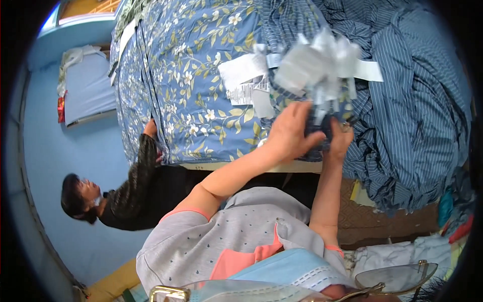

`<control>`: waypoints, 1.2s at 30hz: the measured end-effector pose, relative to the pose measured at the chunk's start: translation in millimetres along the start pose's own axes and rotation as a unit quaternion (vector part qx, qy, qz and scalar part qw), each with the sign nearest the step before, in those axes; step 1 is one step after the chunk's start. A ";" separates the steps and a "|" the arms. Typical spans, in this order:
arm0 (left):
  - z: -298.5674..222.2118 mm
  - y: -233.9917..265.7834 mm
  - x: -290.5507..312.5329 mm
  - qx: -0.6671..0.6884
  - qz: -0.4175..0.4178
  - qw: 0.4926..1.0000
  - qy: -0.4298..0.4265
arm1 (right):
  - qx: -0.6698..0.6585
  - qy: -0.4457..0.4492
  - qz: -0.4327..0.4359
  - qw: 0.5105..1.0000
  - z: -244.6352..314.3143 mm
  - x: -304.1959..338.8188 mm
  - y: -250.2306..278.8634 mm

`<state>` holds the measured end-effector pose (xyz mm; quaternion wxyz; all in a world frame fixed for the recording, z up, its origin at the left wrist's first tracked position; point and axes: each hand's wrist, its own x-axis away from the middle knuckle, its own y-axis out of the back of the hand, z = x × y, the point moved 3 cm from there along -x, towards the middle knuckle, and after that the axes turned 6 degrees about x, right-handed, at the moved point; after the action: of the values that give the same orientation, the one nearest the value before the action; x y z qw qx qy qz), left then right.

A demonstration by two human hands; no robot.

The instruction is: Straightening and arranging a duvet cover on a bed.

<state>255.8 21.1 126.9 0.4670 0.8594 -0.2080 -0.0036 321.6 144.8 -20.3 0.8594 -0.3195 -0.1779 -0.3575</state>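
My left hand [292, 132] reaches over the edge of the cloth pile, thumb apart from the fingers, with nothing visibly gripped. Close beside it, my right hand [341, 138] is closed on a small dark tool with a metal glint [350, 122], too blurred to name. Just beyond both hands is a blurred bundle of white tags [322, 65], seemingly attached to the fabric. More white labels [244, 75], one with print, lie to its left. Blue floral fabric [196, 65] covers the table beneath, and dark cloth shows between my hands.
Dark blue striped fabric [417, 110] is heaped on the right and hangs over the edge. At left a co-worker [136, 186] in dark clothing touches the floral cloth. A low table with a light blue top [90, 88] stands far left. Pale folded cloth [392, 259] lies lower right.
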 end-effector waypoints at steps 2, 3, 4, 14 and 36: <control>-20.8 19.3 19.6 0.129 -0.062 0.959 -0.246 | 0.076 0.025 -0.001 0.997 -13.3 -19.0 35.3; -15.4 29.3 28.3 0.170 -0.132 0.942 -0.257 | 0.036 0.009 -0.029 0.999 -4.5 -19.3 37.5; -1.2 41.1 34.0 0.105 -0.218 0.933 -0.267 | -0.004 -0.006 -0.058 0.998 3.0 -21.8 39.8; 157.0 -25.8 -83.9 0.225 -0.201 0.940 0.160 | 0.128 -0.080 -0.215 0.965 -8.5 -37.5 118.7; 111.3 -85.5 -60.8 0.005 -0.152 0.987 -0.055 | 0.236 0.209 -0.143 0.938 76.2 84.9 54.3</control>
<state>208.2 -5.4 -16.1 0.4447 0.8819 -0.1003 -0.1202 413.1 183.1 58.0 0.8675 0.0030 -0.1175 -0.4834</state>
